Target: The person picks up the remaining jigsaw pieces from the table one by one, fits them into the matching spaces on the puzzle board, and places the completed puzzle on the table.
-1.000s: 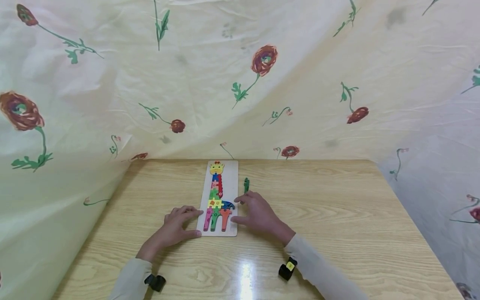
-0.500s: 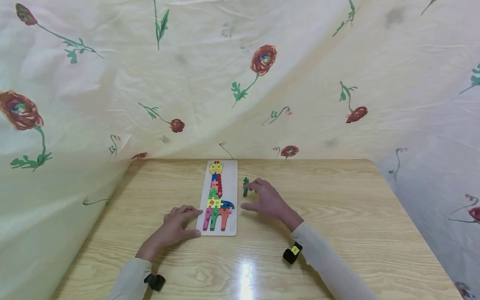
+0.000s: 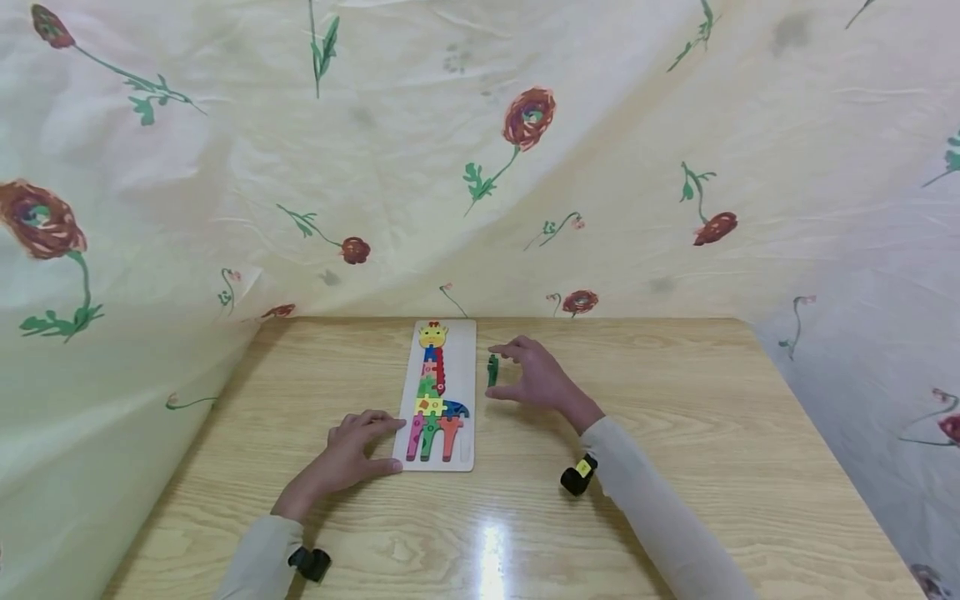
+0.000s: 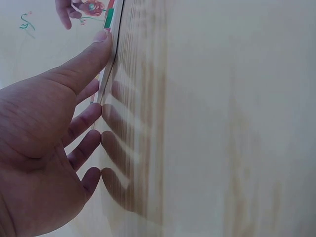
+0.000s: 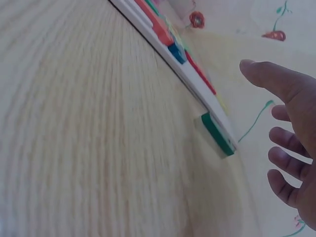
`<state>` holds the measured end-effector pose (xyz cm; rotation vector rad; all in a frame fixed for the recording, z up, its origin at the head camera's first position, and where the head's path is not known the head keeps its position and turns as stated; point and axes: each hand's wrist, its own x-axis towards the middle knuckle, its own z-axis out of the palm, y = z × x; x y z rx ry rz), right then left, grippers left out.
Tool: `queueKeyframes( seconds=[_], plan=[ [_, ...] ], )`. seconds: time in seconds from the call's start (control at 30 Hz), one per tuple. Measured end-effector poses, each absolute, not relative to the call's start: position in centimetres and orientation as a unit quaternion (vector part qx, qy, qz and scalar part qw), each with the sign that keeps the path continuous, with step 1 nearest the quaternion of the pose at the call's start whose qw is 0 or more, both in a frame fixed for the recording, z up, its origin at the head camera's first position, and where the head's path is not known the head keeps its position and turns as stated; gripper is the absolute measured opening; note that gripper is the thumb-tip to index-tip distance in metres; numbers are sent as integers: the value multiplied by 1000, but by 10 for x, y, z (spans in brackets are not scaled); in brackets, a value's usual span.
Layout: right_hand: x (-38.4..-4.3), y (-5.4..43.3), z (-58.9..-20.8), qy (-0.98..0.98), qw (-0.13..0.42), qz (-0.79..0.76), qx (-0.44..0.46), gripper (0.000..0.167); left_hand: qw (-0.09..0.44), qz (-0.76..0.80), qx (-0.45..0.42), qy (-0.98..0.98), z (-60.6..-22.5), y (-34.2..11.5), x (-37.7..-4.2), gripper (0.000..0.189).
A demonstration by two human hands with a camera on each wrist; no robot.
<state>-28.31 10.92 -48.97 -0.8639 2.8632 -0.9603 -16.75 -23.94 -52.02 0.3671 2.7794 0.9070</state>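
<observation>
A giraffe puzzle board [image 3: 461,367] lies on the table, its coloured pieces forming the head, neck, body and several legs. A bare leg-shaped slot shows at its lower right. My left hand [image 3: 347,457] rests against the board's left edge, thumb and forefinger touching it; in the left wrist view that thumb [image 4: 96,54] lies along the rim. Just right of the board, a loose green puzzle piece [image 3: 492,372] sits on the table. Around it my right hand [image 3: 542,379] spreads thumb and fingers, and the right wrist view shows them apart from the green piece [image 5: 217,136].
The wooden table [image 3: 675,433] stretches away on both sides of the board. A flower-printed cloth [image 3: 420,167] hangs behind it and along the sides. Black wrist cameras are strapped near both cuffs, the right one [image 3: 577,477] with a yellow mark.
My right hand has moved from over the board's right side, rightward and then farther back, to the loose green piece. The left hand and the board have stayed still.
</observation>
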Motion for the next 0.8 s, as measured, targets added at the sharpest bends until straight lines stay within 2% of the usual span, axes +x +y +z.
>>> queueKeyframes(
  seconds=[0.8],
  plan=[
    [-304,106,-514,931,37,-295,-210,85,102,298,123,941,-523,-240,-169,63]
  ],
)
